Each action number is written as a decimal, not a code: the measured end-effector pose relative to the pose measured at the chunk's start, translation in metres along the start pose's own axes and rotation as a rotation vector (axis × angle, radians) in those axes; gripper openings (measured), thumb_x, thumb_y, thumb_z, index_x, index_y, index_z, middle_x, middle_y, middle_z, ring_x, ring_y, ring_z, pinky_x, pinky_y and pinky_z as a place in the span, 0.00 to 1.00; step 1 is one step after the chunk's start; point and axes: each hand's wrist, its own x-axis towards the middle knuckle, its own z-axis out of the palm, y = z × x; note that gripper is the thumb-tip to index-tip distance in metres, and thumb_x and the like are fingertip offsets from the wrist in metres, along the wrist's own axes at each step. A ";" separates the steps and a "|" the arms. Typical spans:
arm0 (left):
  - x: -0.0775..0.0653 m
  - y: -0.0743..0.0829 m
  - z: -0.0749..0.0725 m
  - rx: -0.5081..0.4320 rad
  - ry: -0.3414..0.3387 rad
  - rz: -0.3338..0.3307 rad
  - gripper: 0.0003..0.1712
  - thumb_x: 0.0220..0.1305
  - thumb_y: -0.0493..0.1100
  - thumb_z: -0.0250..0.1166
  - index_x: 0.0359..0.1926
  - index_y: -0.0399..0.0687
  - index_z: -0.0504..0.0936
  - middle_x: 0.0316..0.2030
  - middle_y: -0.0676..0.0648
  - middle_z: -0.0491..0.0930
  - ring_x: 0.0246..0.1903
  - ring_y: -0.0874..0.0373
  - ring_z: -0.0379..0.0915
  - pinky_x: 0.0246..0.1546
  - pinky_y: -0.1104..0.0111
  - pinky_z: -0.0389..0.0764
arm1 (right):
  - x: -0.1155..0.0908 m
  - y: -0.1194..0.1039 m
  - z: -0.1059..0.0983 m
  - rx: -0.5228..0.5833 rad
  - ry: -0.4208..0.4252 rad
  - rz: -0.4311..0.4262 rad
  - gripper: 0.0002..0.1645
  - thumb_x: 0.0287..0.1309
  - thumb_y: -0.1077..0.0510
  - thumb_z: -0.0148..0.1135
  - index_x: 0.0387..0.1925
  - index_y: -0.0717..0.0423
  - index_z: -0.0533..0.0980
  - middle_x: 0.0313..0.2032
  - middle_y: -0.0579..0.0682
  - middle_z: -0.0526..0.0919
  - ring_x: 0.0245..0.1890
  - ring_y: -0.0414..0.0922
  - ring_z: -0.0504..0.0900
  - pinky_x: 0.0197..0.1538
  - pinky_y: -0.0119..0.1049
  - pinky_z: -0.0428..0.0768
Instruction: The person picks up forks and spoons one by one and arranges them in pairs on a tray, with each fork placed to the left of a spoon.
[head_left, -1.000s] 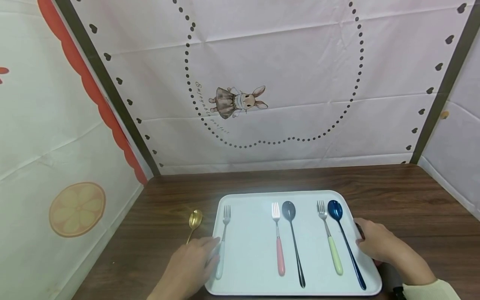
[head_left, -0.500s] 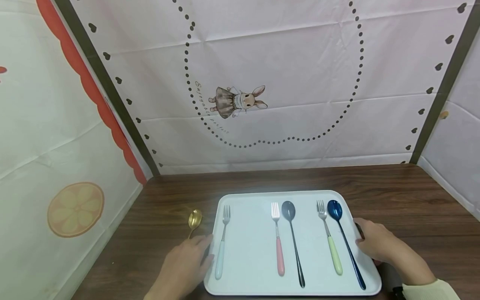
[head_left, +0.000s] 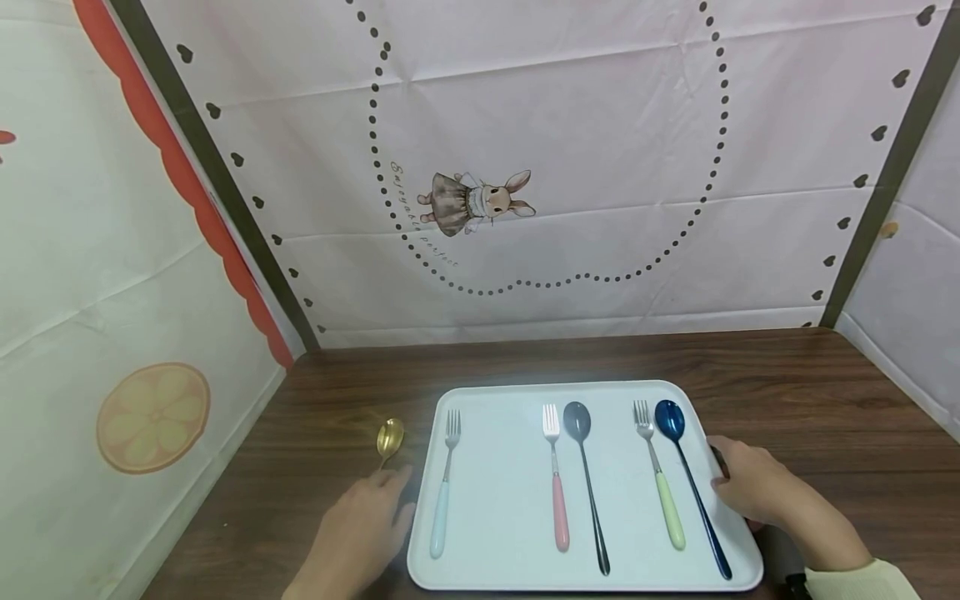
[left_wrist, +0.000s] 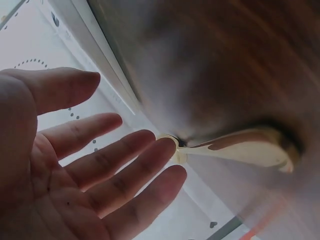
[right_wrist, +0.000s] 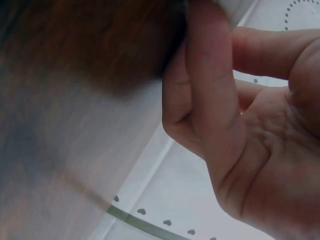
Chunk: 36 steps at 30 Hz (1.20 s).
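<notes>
My left hand (head_left: 360, 525) is on the table left of the tray, its fingers reaching to the handle of a gold spoon (head_left: 389, 442). In the left wrist view those fingers look extended, with the tips overlapping the spoon (left_wrist: 250, 147). The white rectangular tray (head_left: 502, 500) carries a blue-handled fork (head_left: 439, 508), a pink-handled fork (head_left: 560, 508), a dark grey spoon (head_left: 577, 422), a green-handled fork (head_left: 670, 508) and a blue spoon (head_left: 670, 419). At the tray's right edge rests my right hand (head_left: 761, 483), fingers bent; whether it grips the rim is hidden.
The dark wooden table (head_left: 825, 400) runs back to a white printed cloth wall (head_left: 585, 192). Another cloth wall (head_left: 67, 275) rises at the left, and one more (head_left: 922, 292) at the right. A dark object (head_left: 783, 554) lies beneath my right wrist.
My left hand has slid leftward, off the tray's left edge and over to the gold spoon's handle. The right hand, tray and cutlery look unmoved.
</notes>
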 end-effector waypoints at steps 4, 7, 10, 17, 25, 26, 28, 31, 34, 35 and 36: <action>0.000 -0.003 0.000 -0.001 0.027 -0.019 0.25 0.53 0.46 0.64 0.51 0.38 0.77 0.43 0.38 0.79 0.40 0.43 0.75 0.38 0.49 0.78 | 0.000 0.000 0.000 -0.001 0.000 0.001 0.34 0.56 0.67 0.55 0.62 0.75 0.54 0.34 0.61 0.75 0.28 0.48 0.76 0.20 0.38 0.80; 0.000 -0.004 -0.001 -0.001 0.031 -0.044 0.26 0.52 0.45 0.64 0.51 0.35 0.76 0.42 0.35 0.78 0.38 0.41 0.75 0.34 0.49 0.79 | 0.001 0.000 -0.001 -0.001 -0.001 0.004 0.35 0.56 0.67 0.55 0.62 0.75 0.54 0.34 0.61 0.75 0.28 0.48 0.76 0.20 0.38 0.80; -0.001 -0.006 -0.002 -0.003 0.052 -0.059 0.27 0.51 0.44 0.65 0.51 0.35 0.76 0.41 0.34 0.78 0.35 0.40 0.76 0.30 0.49 0.79 | 0.001 0.000 -0.001 0.003 -0.003 0.007 0.35 0.56 0.67 0.55 0.62 0.75 0.54 0.34 0.61 0.75 0.28 0.49 0.76 0.20 0.38 0.80; -0.002 -0.008 -0.002 -0.006 0.044 -0.108 0.28 0.51 0.45 0.65 0.51 0.35 0.75 0.40 0.34 0.77 0.32 0.39 0.75 0.25 0.49 0.79 | 0.001 0.000 -0.001 0.003 0.003 -0.008 0.35 0.55 0.67 0.55 0.61 0.75 0.54 0.36 0.64 0.75 0.29 0.50 0.76 0.20 0.39 0.80; -0.003 -0.011 -0.002 0.012 0.035 -0.139 0.26 0.49 0.43 0.65 0.48 0.33 0.76 0.33 0.35 0.77 0.25 0.41 0.75 0.17 0.51 0.78 | 0.001 0.000 -0.001 0.014 0.000 -0.002 0.35 0.56 0.67 0.55 0.62 0.75 0.54 0.36 0.63 0.74 0.29 0.50 0.76 0.20 0.39 0.80; -0.003 -0.011 -0.001 0.012 0.036 -0.137 0.25 0.49 0.43 0.65 0.48 0.33 0.76 0.32 0.36 0.77 0.24 0.41 0.74 0.17 0.52 0.77 | 0.000 0.000 -0.001 0.014 -0.001 -0.001 0.35 0.56 0.67 0.55 0.62 0.75 0.54 0.36 0.63 0.74 0.29 0.50 0.76 0.20 0.39 0.80; -0.003 -0.012 -0.001 0.016 0.038 -0.129 0.24 0.48 0.41 0.64 0.47 0.33 0.76 0.30 0.37 0.76 0.22 0.42 0.74 0.15 0.52 0.77 | 0.001 0.000 -0.001 0.016 -0.003 0.002 0.35 0.56 0.67 0.55 0.62 0.75 0.54 0.36 0.63 0.74 0.29 0.50 0.76 0.20 0.39 0.80; -0.004 -0.013 0.000 0.029 0.041 -0.120 0.21 0.46 0.37 0.61 0.45 0.34 0.76 0.26 0.39 0.74 0.19 0.44 0.72 0.13 0.53 0.75 | 0.001 0.000 -0.001 0.021 -0.010 0.007 0.35 0.56 0.67 0.55 0.62 0.74 0.54 0.37 0.64 0.74 0.29 0.50 0.76 0.20 0.40 0.80; -0.004 -0.015 0.000 0.041 0.026 -0.109 0.21 0.45 0.35 0.61 0.45 0.33 0.76 0.25 0.39 0.72 0.17 0.46 0.71 0.12 0.54 0.75 | 0.001 0.000 -0.001 0.028 -0.017 0.012 0.35 0.56 0.66 0.55 0.62 0.74 0.53 0.37 0.65 0.74 0.30 0.50 0.76 0.20 0.40 0.81; -0.004 -0.015 0.000 0.044 0.021 -0.104 0.22 0.45 0.34 0.61 0.45 0.33 0.76 0.26 0.38 0.72 0.17 0.46 0.71 0.12 0.55 0.75 | 0.001 0.000 -0.001 0.030 -0.019 0.015 0.36 0.56 0.66 0.55 0.62 0.74 0.53 0.37 0.65 0.74 0.30 0.50 0.76 0.20 0.40 0.81; -0.004 -0.015 0.000 0.047 0.013 -0.101 0.23 0.44 0.33 0.62 0.46 0.32 0.76 0.27 0.38 0.72 0.17 0.46 0.71 0.13 0.55 0.75 | 0.001 0.000 -0.001 0.031 -0.021 0.018 0.36 0.56 0.66 0.55 0.63 0.74 0.53 0.38 0.65 0.74 0.30 0.50 0.76 0.20 0.40 0.81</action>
